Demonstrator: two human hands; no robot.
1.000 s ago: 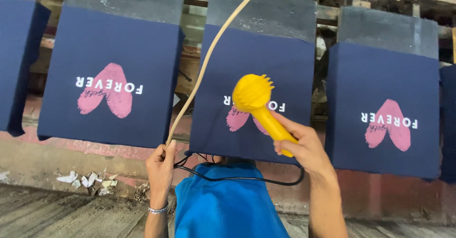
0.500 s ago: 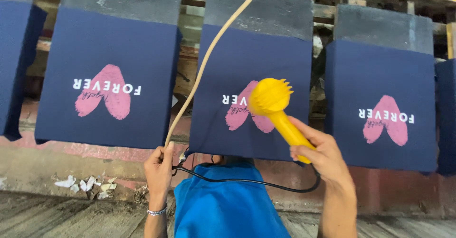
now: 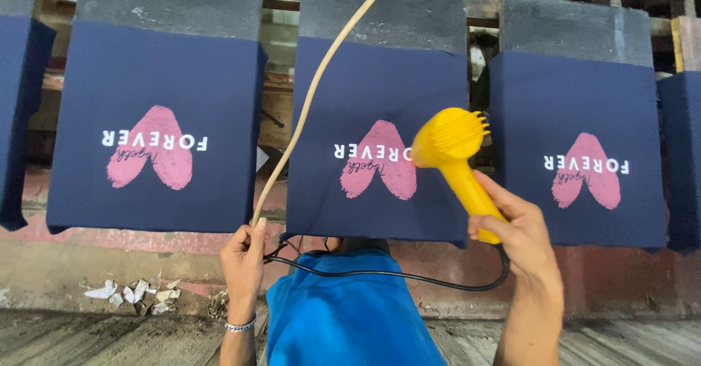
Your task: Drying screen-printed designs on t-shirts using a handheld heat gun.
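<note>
My right hand (image 3: 520, 236) grips the handle of a yellow hair dryer (image 3: 454, 154), its nozzle aimed at the pink heart print (image 3: 380, 163) on the middle navy shirt (image 3: 376, 140). A tan cord (image 3: 310, 99) runs up to the top of the view, and my left hand (image 3: 244, 264) pinches its lower end just below the shirt's bottom edge. A black cable (image 3: 387, 277) loops from the dryer across my blue top (image 3: 347, 315) to my left hand. On my left wrist is a silver bracelet.
Navy shirts with the same pink heart print are stretched on boards to the left (image 3: 153, 129) and right (image 3: 580, 151), more at both edges. Below them runs a worn red ledge (image 3: 146, 242) with paper scraps (image 3: 139, 294), then grey floor planks.
The dryer in my right hand has moved right, from over the middle heart print to its right edge. My left hand stays on the tan cord.
</note>
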